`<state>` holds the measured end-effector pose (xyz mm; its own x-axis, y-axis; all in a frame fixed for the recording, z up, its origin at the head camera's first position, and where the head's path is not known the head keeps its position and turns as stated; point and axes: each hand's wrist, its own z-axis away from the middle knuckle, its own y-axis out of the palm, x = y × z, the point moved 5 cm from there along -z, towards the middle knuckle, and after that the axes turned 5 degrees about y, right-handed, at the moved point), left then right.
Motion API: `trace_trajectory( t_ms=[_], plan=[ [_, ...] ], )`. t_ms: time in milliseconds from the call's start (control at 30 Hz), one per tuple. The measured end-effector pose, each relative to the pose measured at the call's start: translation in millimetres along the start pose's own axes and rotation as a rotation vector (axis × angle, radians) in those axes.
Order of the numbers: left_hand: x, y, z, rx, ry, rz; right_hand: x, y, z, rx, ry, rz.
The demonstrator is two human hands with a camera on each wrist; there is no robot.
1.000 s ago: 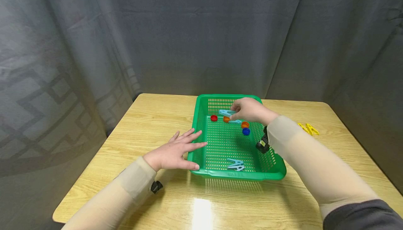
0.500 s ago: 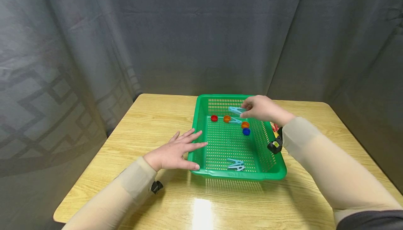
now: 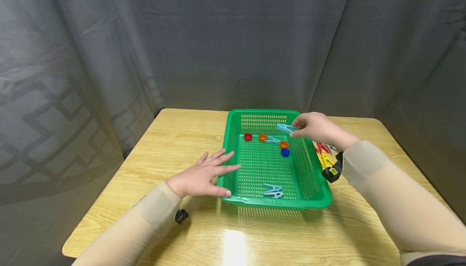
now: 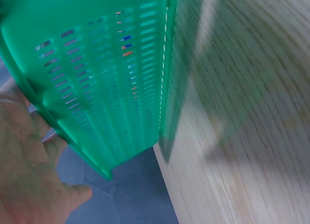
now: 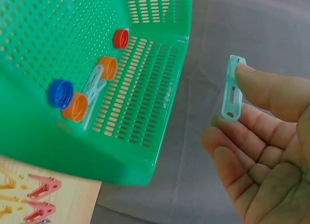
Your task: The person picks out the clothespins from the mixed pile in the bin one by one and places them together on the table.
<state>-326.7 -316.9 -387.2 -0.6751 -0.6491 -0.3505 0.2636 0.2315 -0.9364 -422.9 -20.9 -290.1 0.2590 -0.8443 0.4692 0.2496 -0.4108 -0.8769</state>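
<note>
Between thumb and fingers, my right hand point(image 3: 320, 128) pinches a light blue clothespin point(image 3: 286, 128) above the far right part of a green basket point(image 3: 276, 202). In the right wrist view that clothespin point(image 5: 232, 88) hangs beyond the basket's rim. My left hand point(image 3: 204, 177) lies with spread fingers over the basket's near left rim. Inside the basket are a red cap point(image 3: 248, 137), two orange caps point(image 3: 263, 137) and a blue cap point(image 3: 285, 152). Another light blue clothespin point(image 3: 272, 140) lies between the orange caps. Light blue clothespins point(image 3: 273, 190) also lie near the front wall.
Right of the basket, partly hidden by my right wrist, are red clothespins point(image 3: 322, 147) and yellow clothespins point(image 3: 327, 160) on the wooden table point(image 3: 189, 136). Grey curtains point(image 3: 233, 47) hang behind the table and along its sides.
My right hand has moved right with the pinched clothespin, from over the caps toward the basket's right rim. Red and yellow clothespins beside the basket have come into view. The left hand stays put.
</note>
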Motion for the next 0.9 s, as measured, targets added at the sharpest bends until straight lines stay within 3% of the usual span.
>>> trace_trajectory(
  t_ms=[900],
  plan=[
    [-0.3, 1.6, -1.5, -0.005, 0.000, 0.002, -78.8, -13.2, 38.2, -0.065, 0.091, -0.008]
  ],
)
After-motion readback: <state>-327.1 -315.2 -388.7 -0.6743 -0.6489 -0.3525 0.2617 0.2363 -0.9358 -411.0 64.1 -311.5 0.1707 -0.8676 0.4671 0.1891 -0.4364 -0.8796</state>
